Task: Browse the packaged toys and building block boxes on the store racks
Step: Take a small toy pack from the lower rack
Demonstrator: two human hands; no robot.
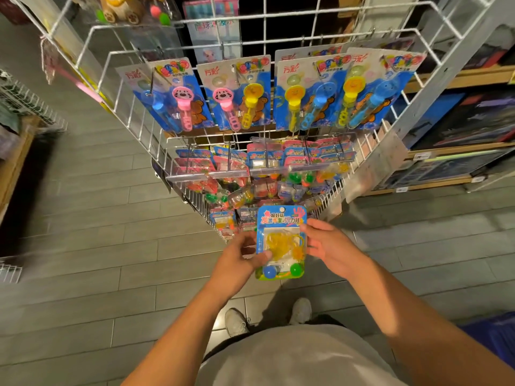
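Grey shirt front (292,355), nearest the lens. Blister pack (281,242): held in front of wire rack (195,174), yellow sticky toy and two balls under clear plastic. Left hand (239,260) pinches its left edge, right hand (326,240) its right. Likely light; card stiff, bubble crushable, so grip the card margins.

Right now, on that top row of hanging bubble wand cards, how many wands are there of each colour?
Counting the wands in the front bubble wand cards on the wire rack:
Blue wands: 3
Pink wands: 2
Yellow wands: 3
Total: 8 wands, two a card on four cards. Cards hanging behind these are hidden.
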